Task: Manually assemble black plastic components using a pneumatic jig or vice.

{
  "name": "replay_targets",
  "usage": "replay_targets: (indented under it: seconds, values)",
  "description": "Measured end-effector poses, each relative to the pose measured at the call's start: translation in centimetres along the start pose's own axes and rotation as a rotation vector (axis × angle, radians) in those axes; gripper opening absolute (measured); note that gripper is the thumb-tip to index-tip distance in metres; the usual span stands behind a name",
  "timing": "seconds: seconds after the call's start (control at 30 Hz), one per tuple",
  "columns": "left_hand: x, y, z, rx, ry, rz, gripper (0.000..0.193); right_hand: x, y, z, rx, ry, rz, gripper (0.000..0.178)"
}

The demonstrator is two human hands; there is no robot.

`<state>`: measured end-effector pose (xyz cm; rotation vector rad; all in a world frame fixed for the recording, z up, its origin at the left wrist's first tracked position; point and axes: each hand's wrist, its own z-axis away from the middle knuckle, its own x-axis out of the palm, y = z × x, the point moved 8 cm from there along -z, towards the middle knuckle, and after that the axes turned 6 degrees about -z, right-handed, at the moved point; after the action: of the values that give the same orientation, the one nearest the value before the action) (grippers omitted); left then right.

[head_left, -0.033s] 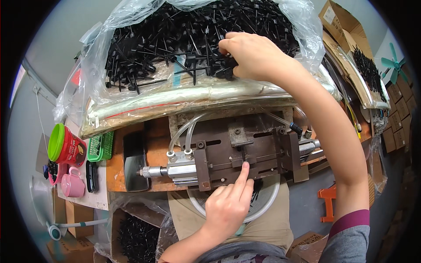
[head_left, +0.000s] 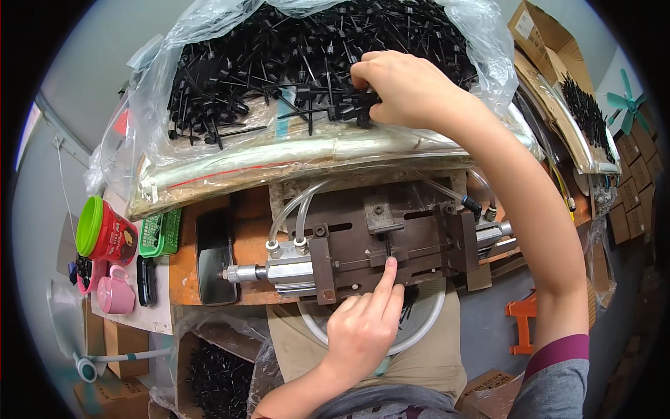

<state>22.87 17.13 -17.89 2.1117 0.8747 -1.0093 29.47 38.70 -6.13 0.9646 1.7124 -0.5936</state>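
Note:
My left hand (head_left: 361, 328) lies at the near edge of a dark metal fixture (head_left: 349, 247). Its index finger is stretched out, the tip on a small block beside a thin black rod (head_left: 389, 244); the other fingers are bent and hold nothing visible. My right hand (head_left: 405, 91) reaches over the fixture to a heap of black plastic parts with thin stems (head_left: 279, 63), heaped in a clear plastic bag (head_left: 488, 42). Its fingers are curled in among the parts, with the fingertips hidden, so what they grip cannot be made out.
Pneumatic cylinders (head_left: 289, 274) with clear hoses flank the fixture. A phone (head_left: 216, 258), green basket (head_left: 162, 234), red tub (head_left: 115, 241) and pink cup (head_left: 116, 292) stand left. Below the fixture, a round white-rimmed basket (head_left: 419, 335) rests on my lap. A carton of black parts (head_left: 590, 115) stands right.

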Motion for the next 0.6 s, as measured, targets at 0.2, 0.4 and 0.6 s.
replay_targets:
  seconds: [0.2, 0.4, 0.6]
  values:
    - [0.0, 0.0, -0.3, 0.001, 0.005, 0.013, 0.026, -0.3, -0.1, 0.7, -0.086, -0.012, 0.009, 0.014]
    - [-0.1, -0.2, -0.2, 0.013, 0.009, 0.007, 0.027, 0.3, 0.7, -0.7, 0.059, -0.252, 0.004, 0.017]
    - [-0.2, 0.0, -0.5, 0.024, 0.010, 0.016, 0.026, 0.1, 0.5, -1.5, 0.100, -0.257, -0.057, 0.020]
